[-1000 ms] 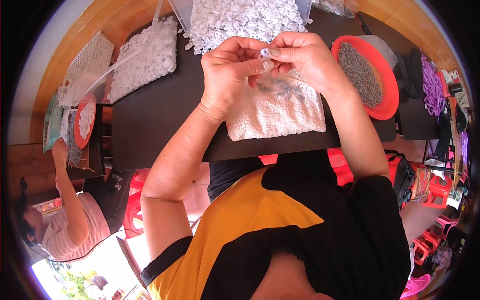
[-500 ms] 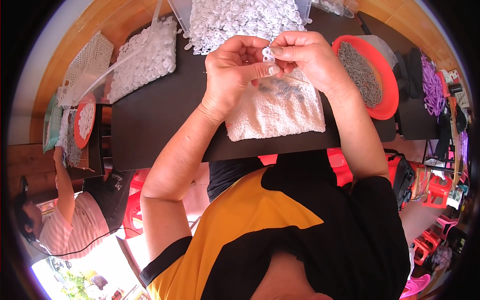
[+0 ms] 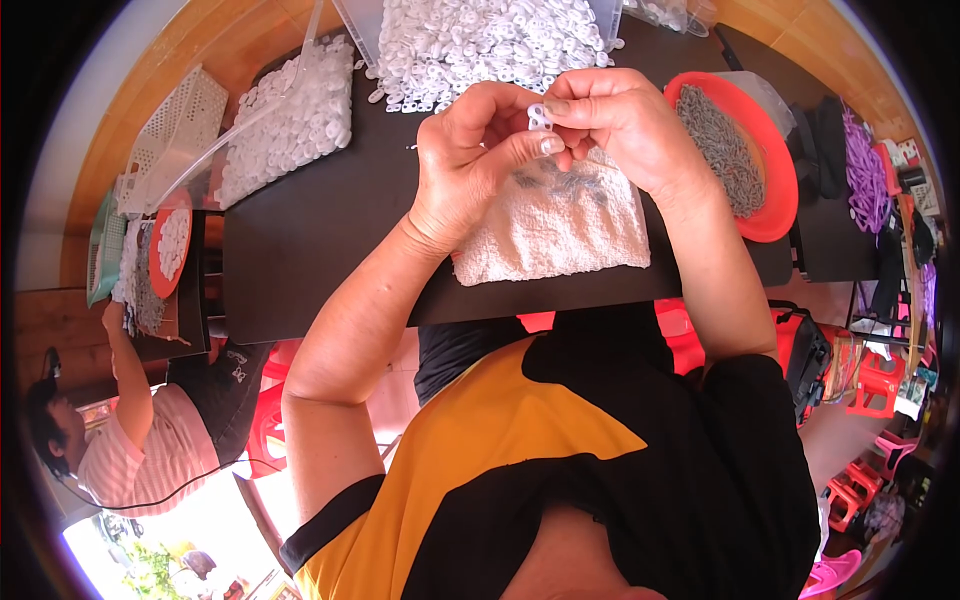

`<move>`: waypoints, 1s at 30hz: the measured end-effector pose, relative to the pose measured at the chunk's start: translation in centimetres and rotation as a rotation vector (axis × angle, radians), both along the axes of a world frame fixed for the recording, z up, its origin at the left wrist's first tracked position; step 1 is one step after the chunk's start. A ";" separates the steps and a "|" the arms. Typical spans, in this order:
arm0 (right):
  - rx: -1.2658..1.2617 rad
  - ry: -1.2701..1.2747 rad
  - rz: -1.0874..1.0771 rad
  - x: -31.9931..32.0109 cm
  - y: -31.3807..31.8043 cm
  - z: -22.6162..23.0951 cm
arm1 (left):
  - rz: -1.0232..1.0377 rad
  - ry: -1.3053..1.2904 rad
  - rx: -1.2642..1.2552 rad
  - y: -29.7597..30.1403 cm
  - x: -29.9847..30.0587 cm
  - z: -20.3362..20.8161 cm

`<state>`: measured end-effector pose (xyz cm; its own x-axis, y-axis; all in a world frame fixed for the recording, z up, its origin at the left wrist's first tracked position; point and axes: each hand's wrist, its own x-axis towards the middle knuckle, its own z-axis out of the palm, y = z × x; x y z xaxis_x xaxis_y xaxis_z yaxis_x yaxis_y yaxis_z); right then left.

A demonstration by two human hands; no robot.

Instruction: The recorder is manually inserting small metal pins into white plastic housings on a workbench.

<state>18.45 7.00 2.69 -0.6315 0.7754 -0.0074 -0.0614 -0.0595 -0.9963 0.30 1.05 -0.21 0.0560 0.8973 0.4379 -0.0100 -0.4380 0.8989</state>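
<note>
My left hand [image 3: 462, 160] and my right hand [image 3: 632, 130] meet over the table, both closed in a pinch. Between their fingertips is a small white plastic piece with holes [image 3: 539, 118]. Below them lies a folded cream towel [image 3: 550, 240], with several small grey metal pieces [image 3: 570, 184] scattered on its far part, partly hidden by my hands. Just beyond my fingers, a heap of similar white plastic pieces [image 3: 490, 45] fills a clear bin and spills out at its front. Right of my right hand, a red plate [image 3: 775, 190] holds a pile of grey, screw-like metal pieces [image 3: 718, 150].
On the dark table [image 3: 310, 250], another heap of white pieces [image 3: 290, 125] sits at the left, near a white perforated basket [image 3: 180, 120]. A co-worker [image 3: 150, 440] reaches toward a red plate [image 3: 172, 250] at far left. Purple strips [image 3: 868, 170] lie at far right.
Both hands have shifted slightly toward me. The white plastic piece has turned a little between my fingertips, and the co-worker's hand at the left has moved slightly.
</note>
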 end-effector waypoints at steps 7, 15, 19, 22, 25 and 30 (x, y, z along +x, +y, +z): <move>-0.071 0.040 0.069 0.0 -0.8 0.9 | -0.037 -0.002 0.056 -1.1 0.0 1.1; -0.105 0.095 0.099 -0.1 -1.3 0.7 | -0.060 0.123 0.252 -1.3 -0.1 2.1; -0.168 0.176 0.138 -0.4 -1.4 0.2 | -0.107 0.031 0.219 -0.9 -0.4 1.1; -0.167 0.207 0.116 -0.5 -1.6 -0.1 | -0.090 0.048 0.201 -0.7 -0.3 1.1; -0.142 0.185 0.049 -0.7 -1.4 -0.2 | -0.118 -0.158 0.114 -0.5 0.3 0.8; -0.052 0.069 0.044 -0.5 -0.7 0.3 | -0.047 -0.031 0.130 -0.3 -0.6 0.7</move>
<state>17.97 6.34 3.01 -0.6651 0.7468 -0.0028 -0.1256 -0.1155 -0.9853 -0.26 0.78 0.53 0.0810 0.8298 0.5521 -0.0601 -0.5488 0.8338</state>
